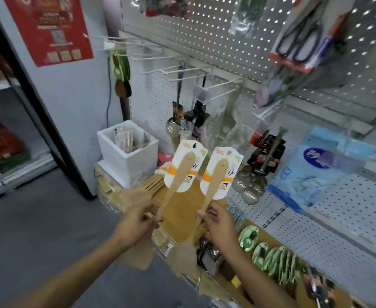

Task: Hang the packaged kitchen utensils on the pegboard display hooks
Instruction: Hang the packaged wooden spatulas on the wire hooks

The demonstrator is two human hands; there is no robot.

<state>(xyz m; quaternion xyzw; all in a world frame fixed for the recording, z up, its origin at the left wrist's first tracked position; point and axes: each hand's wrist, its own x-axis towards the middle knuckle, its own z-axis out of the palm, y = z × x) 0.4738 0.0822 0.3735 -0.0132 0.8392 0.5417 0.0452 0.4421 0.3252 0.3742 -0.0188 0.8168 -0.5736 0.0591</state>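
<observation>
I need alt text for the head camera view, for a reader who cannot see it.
A person's left hand and right hand each hold up a carded wooden spatula, left spatula and right spatula, before a white pegboard with bare hooks. More packaged utensils lie on the shelf below.

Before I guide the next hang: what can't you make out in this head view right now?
- Print on the two spatula cards: too small and blurred.
- Spatula blades: hidden behind the left hand and right hand.
- Scissors pack: motion-blurred.
- Contents of the white foam box: mostly hidden by its wall.
</observation>
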